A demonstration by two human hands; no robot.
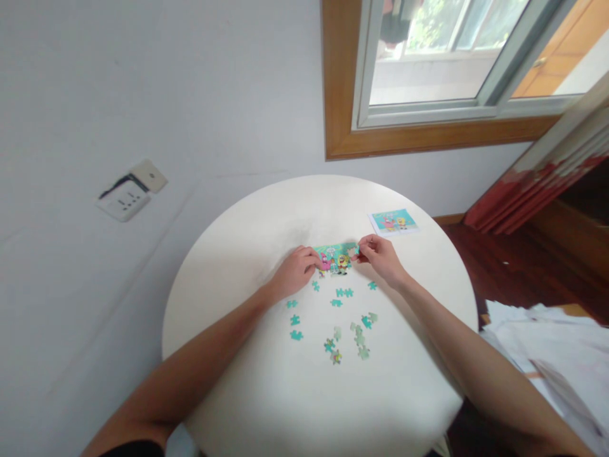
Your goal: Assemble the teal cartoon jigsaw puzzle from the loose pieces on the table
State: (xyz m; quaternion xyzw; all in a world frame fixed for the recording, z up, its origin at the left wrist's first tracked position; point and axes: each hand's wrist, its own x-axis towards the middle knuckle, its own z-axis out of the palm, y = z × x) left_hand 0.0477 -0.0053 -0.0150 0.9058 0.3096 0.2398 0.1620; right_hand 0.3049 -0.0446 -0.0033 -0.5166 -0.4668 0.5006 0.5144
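Observation:
A partly assembled jigsaw puzzle (335, 260) with cartoon figures on a teal ground lies on the round white table (238, 266). My left hand (299, 270) rests at its left edge, fingers curled together and pressing on it. At the right edge my right hand (380, 255) pinches with thumb and forefinger on what looks like a small pale puzzle piece (353, 252), partly covered by the fingertips. Closer to me lie several loose teal pieces (295, 335) and a group of pale green ones (360, 339). A multicoloured piece (335, 357) lies nearest to me.
A reference picture card (394, 221) of the same cartoon scene lies at the table's back right. Behind the table are a white wall with a socket (124, 198) and a wood-framed window (428, 133). Papers (547, 362) are piled to the right, below a red-and-white curtain (523, 181).

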